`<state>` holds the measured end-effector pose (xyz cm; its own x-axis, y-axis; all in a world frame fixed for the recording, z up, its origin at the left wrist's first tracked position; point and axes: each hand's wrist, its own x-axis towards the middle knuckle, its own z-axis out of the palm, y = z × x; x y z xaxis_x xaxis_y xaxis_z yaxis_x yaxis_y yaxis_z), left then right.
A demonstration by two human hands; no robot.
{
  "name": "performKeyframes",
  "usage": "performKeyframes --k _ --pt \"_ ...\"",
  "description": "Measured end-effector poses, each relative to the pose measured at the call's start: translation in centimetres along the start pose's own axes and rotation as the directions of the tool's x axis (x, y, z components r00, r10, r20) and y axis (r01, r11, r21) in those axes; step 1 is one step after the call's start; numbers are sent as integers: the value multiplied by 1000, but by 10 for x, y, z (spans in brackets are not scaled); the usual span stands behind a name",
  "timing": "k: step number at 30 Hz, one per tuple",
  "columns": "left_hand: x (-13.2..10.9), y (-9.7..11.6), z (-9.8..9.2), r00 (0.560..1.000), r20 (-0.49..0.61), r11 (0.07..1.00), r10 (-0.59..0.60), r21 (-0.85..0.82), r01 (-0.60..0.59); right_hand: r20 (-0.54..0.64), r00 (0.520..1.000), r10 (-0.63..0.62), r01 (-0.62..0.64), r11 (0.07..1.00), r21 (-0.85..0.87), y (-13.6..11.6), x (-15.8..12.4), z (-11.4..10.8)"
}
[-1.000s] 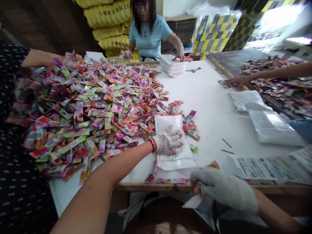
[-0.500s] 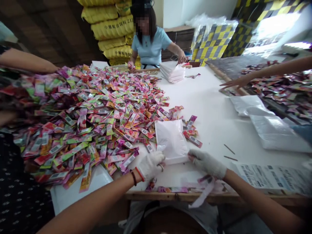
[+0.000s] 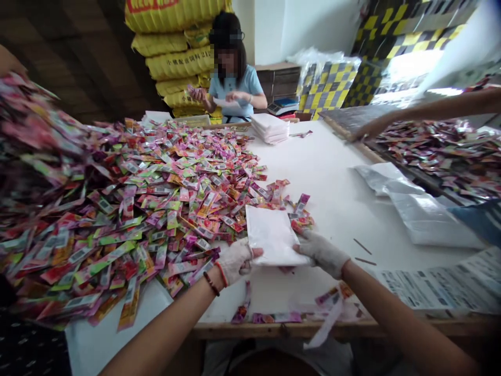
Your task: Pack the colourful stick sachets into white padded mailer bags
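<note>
A white packaging bag (image 3: pixel 271 235), flat and squarish, is held by its near corners above the white tabletop (image 3: pixel 309 177). My left hand (image 3: pixel 236 260), in a white glove with bare fingertips, pinches the left corner. On the right corner, my right hand (image 3: pixel 324 253), gloved the same way, has its thumb on top and the other fingers partly hidden. Just beyond and to the left lies a heap of small colourful printed sachets (image 3: pixel 168 203), some close to the bag's far edge. Several more sachets (image 3: pixel 277 317) lie along the near edge of the table.
Across the table a person in light blue (image 3: pixel 238 83) sits behind a stack of white bags (image 3: pixel 270 128). Filled white bags (image 3: pixel 426 216) and printed sheets (image 3: pixel 430 287) lie at right. Another person's arm (image 3: pixel 422 116) reaches in there. A wooden rim (image 3: pixel 336 329) runs along the near edge.
The bag has tilted up slightly off the table, both hands still at its corners. The person opposite has drawn their hands back to the chest. At left, a bunch of sachets has been lifted.
</note>
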<state>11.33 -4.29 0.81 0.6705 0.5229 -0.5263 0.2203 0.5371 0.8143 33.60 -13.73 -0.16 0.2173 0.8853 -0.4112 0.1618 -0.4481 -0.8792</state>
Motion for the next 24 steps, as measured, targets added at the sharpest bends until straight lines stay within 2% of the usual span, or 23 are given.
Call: performKeyframes --k 2,3,4,5,6,7,8,10,11,12,13,15,16,17,19,20,22,24 --pt "-8 16 5 992 94 993 79 -99 -70 167 982 84 -121 967 225 -17 -10 -7" --pt "-10 25 8 988 95 987 125 -110 -115 183 980 77 -132 941 310 -27 -14 -11" --pt "-10 33 11 982 81 982 170 -101 -162 148 988 37 -91 921 378 -37 -18 -16" --pt "-9 41 12 975 52 974 217 -78 -213 63 998 -20 -9 901 433 -48 -20 -23" --pt "-5 48 12 963 6 962 270 -40 -269 -54 995 -87 102 877 470 -57 -21 -30" --pt "0 54 10 942 -57 944 330 21 -329 -177 972 -152 221 846 486 -64 -21 -39" --pt "7 58 7 909 -122 915 399 115 -387 -279 936 -215 330 812 481 -69 -18 -48" --pt "22 63 -4 803 -206 788 559 434 -437 -409 852 -327 493 763 418 -71 -6 -63" --pt "30 62 -10 750 -208 677 628 622 -394 -426 827 -368 521 786 333 -68 3 -69" --pt "37 60 -16 718 -185 541 671 784 -304 -413 822 -392 506 836 213 -62 12 -71" --pt "44 56 -20 717 -153 400 680 897 -187 -395 831 -391 456 886 84 -55 23 -70" --pt "53 42 -23 778 -129 169 614 985 30 -341 863 -373 316 925 -212 -36 42 -56" --pt "54 32 -22 814 -123 85 568 992 91 -300 878 -373 259 897 -358 -26 49 -45" --pt "54 21 -19 844 -103 14 526 993 113 -240 891 -386 220 828 -515 -15 53 -31" --pt "47 -1 -12 884 -13 -104 466 992 70 -124 899 -420 172 599 -782 6 50 -1" --pt "40 -11 -8 893 46 -150 447 988 24 -82 899 -430 159 495 -854 15 43 13" --pt "22 -23 -4 905 163 -201 393 976 -88 -35 897 -441 153 384 -910 31 22 33" --pt "3 -24 -5 906 252 -202 340 961 -191 14 905 -426 176 343 -923 40 -2 38"
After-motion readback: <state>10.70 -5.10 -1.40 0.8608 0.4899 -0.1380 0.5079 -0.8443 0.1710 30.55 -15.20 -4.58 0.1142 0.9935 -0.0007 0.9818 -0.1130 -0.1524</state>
